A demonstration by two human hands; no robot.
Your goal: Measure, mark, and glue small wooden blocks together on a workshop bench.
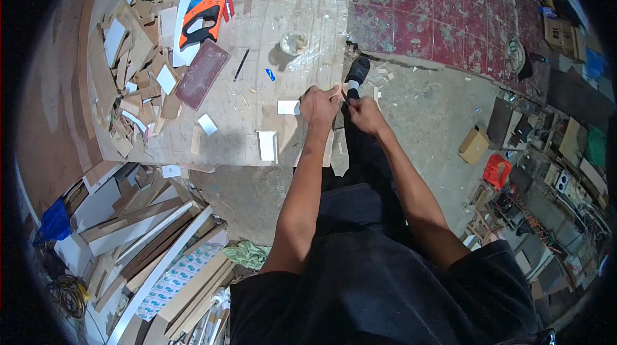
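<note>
Place: a woodworking shop.
Landmark: plywood board (270,17) laid flat as a workbench.
On the board: handsaw (207,8), sanding block (202,74), pencil (241,65), small cut pieces.
Left part of the board: heap of offcuts (138,69).
Below the board: stacked planks (160,242).
Right of the board: worn red floor (443,17), clutter and a red crate (497,170).

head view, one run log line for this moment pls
left hand: pressing on plywood sheet edge | right hand: beside it, grip unclear | handsaw: idle, far left
</note>
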